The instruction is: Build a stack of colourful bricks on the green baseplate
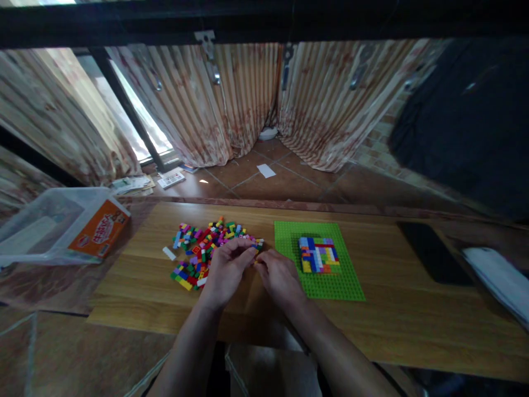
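Observation:
My left hand (230, 267) and my right hand (281, 274) meet over the table, just right of the brick pile. The fingers of both are pinched together. Small bits of blue and orange-yellow show at the fingertips and look like toy bricks, mostly covered by the fingers. Behind and left of my left hand spreads a loose pile of multicoloured toy bricks (200, 242). To the right of my right hand lies a green baseplate (347, 281). On it stands a low, roughly square block of joined bricks (318, 255) in many colours.
A clear plastic bin (88, 205) with an orange label stands left of the wooden table (397, 320). A dark flat slab (432, 251) lies at the table's right, beside a white object (498, 275). Beyond the table are papers (265, 171) on the tiled floor and curtains (248, 99).

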Tool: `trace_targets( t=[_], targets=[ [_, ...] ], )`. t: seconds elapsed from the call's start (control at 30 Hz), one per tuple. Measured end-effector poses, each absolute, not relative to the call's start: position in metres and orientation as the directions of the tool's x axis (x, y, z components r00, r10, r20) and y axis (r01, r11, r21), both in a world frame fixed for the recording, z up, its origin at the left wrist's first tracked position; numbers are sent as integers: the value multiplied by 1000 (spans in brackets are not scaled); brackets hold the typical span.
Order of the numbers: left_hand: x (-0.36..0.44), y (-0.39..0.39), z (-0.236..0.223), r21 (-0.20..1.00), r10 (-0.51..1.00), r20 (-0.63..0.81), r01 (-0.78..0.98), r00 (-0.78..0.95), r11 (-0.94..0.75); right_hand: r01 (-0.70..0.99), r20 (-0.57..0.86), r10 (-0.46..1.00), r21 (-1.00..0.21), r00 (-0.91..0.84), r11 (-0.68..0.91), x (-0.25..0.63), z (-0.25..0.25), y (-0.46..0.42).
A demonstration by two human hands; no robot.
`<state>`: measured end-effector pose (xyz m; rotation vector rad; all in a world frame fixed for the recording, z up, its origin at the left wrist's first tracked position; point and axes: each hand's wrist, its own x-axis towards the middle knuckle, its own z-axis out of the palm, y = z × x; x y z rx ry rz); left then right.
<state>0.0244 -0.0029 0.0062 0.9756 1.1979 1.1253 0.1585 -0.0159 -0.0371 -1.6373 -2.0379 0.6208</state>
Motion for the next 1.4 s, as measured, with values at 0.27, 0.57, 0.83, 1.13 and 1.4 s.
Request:
trace_targets(
  t=[0.27,0.57,0.83,1.13,1.4],
  targets=[
    [34,-2,8,988,989,-146,-54,-24,144,676,150,980,-710,-128,197,165,-27,-13],
    [62,-8,2,948,954,-253,-157,162,278,536,335,942,-799,22,271,218,-2,-23],
    [79,-9,-3,874,895,-342,-253,287,415,489,295,944,-807,-149,330,243,2,-29],
    [92,-7,-7,932,917,-281,-149,282,331,539,304,944,-778,-129,324,259,0,-29],
    [93,-4,-13,967,944,-236,-44,232,252,570,293,949,-802,118,177,286,-9,-26]
  ],
)
